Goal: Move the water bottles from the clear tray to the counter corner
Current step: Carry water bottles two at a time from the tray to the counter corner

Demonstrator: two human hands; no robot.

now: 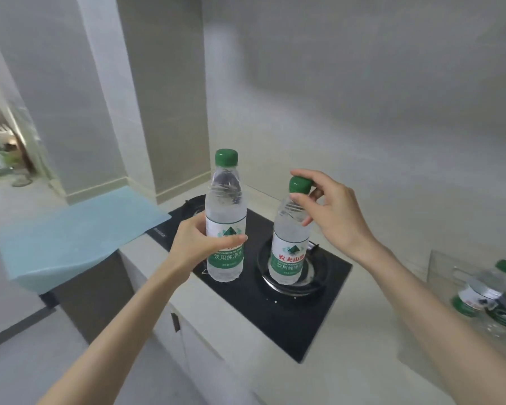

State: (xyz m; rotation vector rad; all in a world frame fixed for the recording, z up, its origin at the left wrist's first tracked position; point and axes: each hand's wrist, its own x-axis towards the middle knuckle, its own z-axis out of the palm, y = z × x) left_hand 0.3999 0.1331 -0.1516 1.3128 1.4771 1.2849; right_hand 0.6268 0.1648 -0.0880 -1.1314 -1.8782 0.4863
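Left grip (199, 239) curled round upright bottle (225, 211); right grip (330, 209) pinches second bottle (289, 244) at cap; caps up.

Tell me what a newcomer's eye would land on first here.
Two water bottles with green caps stand out, held upright at the black stove in the centre. The left hand grips the left bottle round its label, and the right hand pinches the right bottle by its cap. More bottles sit in the clear tray at the far right edge.
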